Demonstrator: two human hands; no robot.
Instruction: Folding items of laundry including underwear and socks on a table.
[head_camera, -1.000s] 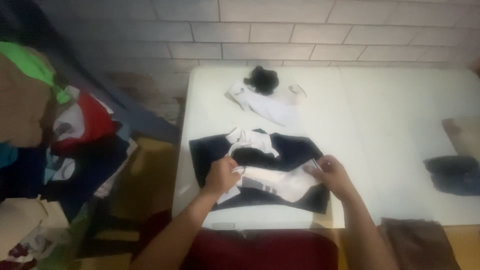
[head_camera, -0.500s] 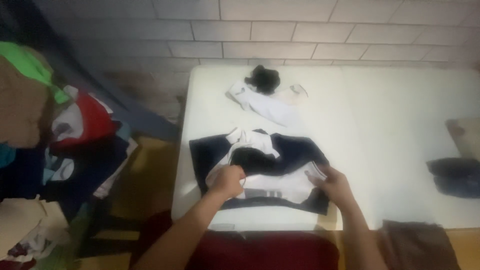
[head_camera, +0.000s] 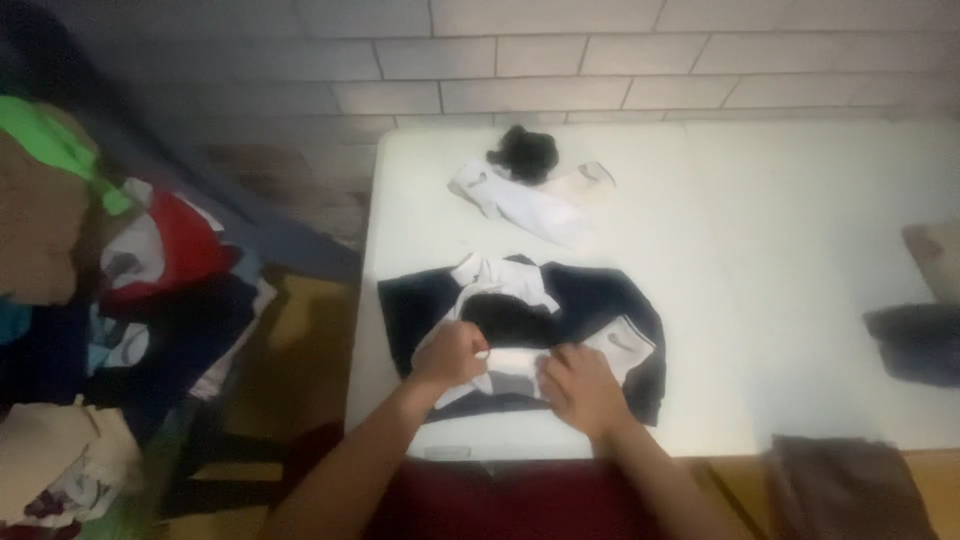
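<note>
A dark navy garment (head_camera: 600, 300) lies spread on the near left part of the white table (head_camera: 760, 220). On top of it lie white socks (head_camera: 510, 360) and a black piece (head_camera: 505, 318). My left hand (head_camera: 450, 355) pinches the left end of a white sock. My right hand (head_camera: 582, 388) presses on the same sock near its middle, fingers curled over it. Another white sock end (head_camera: 622, 342) shows just right of my right hand. The picture is dim and blurred.
Farther back on the table lie a white sock (head_camera: 520, 205) and a black bundle (head_camera: 522, 152). A dark folded cloth (head_camera: 915, 340) sits at the right edge, a brown cloth (head_camera: 845, 485) at the near right. A heap of mixed clothes (head_camera: 110, 280) stands left of the table. A brick wall is behind.
My right hand has moved left from the sock's right end toward my left hand, bringing the sock over on itself. My left hand has stayed nearly in place.
</note>
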